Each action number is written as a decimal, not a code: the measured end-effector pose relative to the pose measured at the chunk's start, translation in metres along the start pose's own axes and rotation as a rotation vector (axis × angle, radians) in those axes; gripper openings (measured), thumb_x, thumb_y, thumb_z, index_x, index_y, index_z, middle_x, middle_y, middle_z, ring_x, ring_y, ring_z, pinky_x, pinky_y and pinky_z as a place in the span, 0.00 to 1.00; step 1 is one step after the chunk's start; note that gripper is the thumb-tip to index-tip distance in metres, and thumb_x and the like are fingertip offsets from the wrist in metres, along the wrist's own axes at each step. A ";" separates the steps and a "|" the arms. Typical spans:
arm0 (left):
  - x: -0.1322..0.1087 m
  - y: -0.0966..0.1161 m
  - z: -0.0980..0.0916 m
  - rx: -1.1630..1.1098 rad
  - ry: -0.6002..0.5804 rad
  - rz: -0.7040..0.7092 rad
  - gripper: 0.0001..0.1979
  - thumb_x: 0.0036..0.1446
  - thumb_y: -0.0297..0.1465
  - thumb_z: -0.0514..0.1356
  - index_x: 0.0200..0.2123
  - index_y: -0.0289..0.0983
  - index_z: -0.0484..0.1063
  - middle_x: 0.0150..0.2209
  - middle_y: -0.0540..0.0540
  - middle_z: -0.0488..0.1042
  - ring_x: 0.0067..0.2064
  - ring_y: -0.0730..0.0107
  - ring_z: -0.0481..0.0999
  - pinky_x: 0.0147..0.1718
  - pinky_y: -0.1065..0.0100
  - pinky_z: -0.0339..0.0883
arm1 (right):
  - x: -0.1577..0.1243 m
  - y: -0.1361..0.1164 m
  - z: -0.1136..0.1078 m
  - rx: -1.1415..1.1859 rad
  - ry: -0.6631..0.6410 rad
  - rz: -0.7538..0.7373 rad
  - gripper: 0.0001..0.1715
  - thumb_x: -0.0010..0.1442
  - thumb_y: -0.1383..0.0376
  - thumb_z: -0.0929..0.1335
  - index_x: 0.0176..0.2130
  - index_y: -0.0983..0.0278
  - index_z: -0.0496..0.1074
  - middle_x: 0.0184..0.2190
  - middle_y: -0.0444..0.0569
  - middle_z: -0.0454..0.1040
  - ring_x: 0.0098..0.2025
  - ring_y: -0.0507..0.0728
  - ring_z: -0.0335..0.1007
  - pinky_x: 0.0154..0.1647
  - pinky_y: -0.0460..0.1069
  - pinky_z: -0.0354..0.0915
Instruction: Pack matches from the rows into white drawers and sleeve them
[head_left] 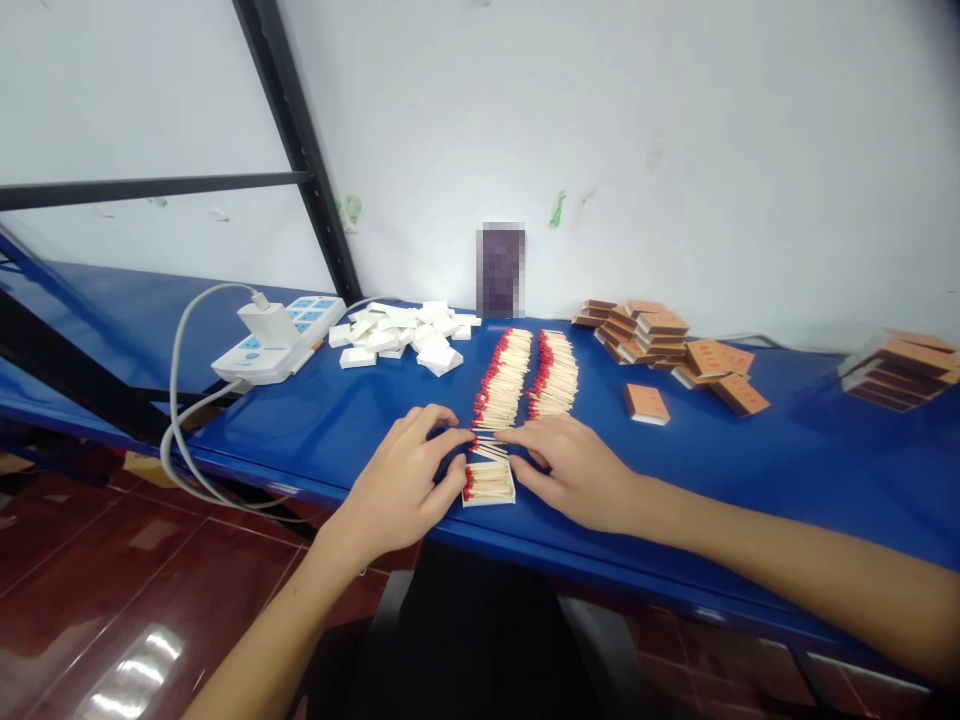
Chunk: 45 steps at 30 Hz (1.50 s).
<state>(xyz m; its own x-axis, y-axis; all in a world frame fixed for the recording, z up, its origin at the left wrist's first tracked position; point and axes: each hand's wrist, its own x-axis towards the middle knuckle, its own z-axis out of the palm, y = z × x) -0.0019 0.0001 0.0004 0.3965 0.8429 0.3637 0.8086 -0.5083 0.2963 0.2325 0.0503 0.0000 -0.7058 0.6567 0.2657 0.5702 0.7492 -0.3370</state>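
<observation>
A white matchbox tray [489,500] filled with red-tipped matches lies near the table's front edge, between my two thumbs. Just behind it, a few loose matches [491,449] lie crosswise, pressed at their ends between my index fingers. My left hand [409,475] is at the red heads, its thumb at the tray's left side. At the plain ends is my right hand [574,468], its fingers curled and its thumb by the tray's right edge. Two long rows of matches stretch away behind: a left row [504,380] and a right row [555,375].
White empty trays [405,330] are heaped at the back left, near a power strip [300,325] with a plug and cable. Orange matchbox sleeves [645,330] are piled at the back right; one box [646,404] lies apart. Another stack [904,370] stands far right.
</observation>
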 end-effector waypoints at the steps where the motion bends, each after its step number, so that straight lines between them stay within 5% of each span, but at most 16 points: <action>1: 0.000 0.000 0.000 0.002 -0.001 -0.002 0.16 0.68 0.31 0.51 0.52 0.37 0.75 0.52 0.40 0.70 0.52 0.53 0.70 0.52 0.52 0.66 | 0.000 0.000 0.000 0.000 0.001 -0.002 0.18 0.68 0.63 0.63 0.53 0.65 0.75 0.31 0.48 0.75 0.33 0.57 0.69 0.40 0.52 0.62; 12: -0.001 0.003 -0.007 -0.044 -0.053 0.034 0.16 0.69 0.33 0.51 0.55 0.40 0.72 0.54 0.40 0.68 0.54 0.54 0.68 0.54 0.52 0.64 | 0.001 0.001 0.003 -0.004 0.037 -0.010 0.16 0.70 0.60 0.64 0.51 0.63 0.76 0.31 0.48 0.76 0.34 0.56 0.70 0.40 0.51 0.61; 20: -0.003 0.004 -0.008 -0.105 -0.072 0.140 0.26 0.56 0.44 0.68 0.56 0.44 0.71 0.54 0.42 0.71 0.54 0.53 0.70 0.55 0.55 0.64 | 0.002 -0.001 -0.001 0.032 -0.005 0.027 0.13 0.69 0.62 0.65 0.48 0.59 0.78 0.28 0.44 0.74 0.30 0.54 0.67 0.35 0.49 0.57; 25: -0.005 0.004 -0.004 -0.108 -0.013 0.184 0.18 0.60 0.36 0.64 0.53 0.41 0.72 0.44 0.44 0.77 0.46 0.57 0.74 0.50 0.56 0.65 | 0.002 -0.001 -0.001 0.036 0.011 0.017 0.14 0.68 0.63 0.65 0.47 0.61 0.78 0.26 0.44 0.73 0.29 0.53 0.66 0.35 0.49 0.57; 30: -0.008 0.006 -0.005 -0.150 0.027 0.191 0.21 0.55 0.31 0.64 0.53 0.41 0.71 0.46 0.45 0.78 0.46 0.58 0.75 0.51 0.57 0.64 | 0.003 -0.001 -0.001 0.043 0.003 0.026 0.13 0.68 0.61 0.66 0.47 0.61 0.78 0.26 0.44 0.73 0.28 0.53 0.66 0.34 0.49 0.57; 45: -0.008 0.005 -0.006 -0.185 -0.049 0.143 0.24 0.55 0.34 0.65 0.56 0.45 0.71 0.49 0.48 0.79 0.50 0.56 0.75 0.56 0.54 0.63 | 0.003 0.002 0.000 0.061 -0.020 -0.016 0.14 0.69 0.61 0.64 0.48 0.60 0.78 0.30 0.45 0.76 0.31 0.54 0.67 0.36 0.49 0.58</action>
<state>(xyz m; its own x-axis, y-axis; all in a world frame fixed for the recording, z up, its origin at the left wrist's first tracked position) -0.0040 -0.0107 0.0043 0.5257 0.7650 0.3722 0.6506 -0.6434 0.4035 0.2320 0.0537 0.0002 -0.7234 0.6424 0.2531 0.5328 0.7525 -0.3872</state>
